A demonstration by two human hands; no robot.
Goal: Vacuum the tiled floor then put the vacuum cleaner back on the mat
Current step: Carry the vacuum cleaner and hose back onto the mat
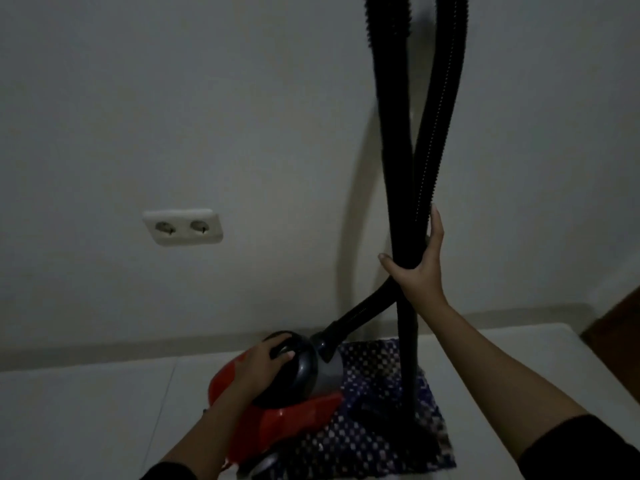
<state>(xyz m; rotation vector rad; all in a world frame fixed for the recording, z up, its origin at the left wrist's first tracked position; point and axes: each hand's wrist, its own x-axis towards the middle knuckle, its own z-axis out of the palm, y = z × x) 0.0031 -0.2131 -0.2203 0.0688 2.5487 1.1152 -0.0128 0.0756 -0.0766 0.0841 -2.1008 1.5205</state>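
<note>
A red and black vacuum cleaner (294, 410) rests on a dark chequered mat (377, 368) by the wall. My left hand (263, 367) is closed around its black carry handle on top. My right hand (420, 268) grips the black wand and the ribbed hose (429, 140) together, holding them upright. The wand (410, 341) runs down to the mat, where its dark floor head is hard to make out. The hose curves from the vacuum's front up past my right hand and out of the top of the view.
A white double wall socket (183, 226) sits on the grey wall to the left, with nothing plugged in. Pale floor tiles (97, 410) surround the mat. A dark brown edge (620, 320) shows at far right.
</note>
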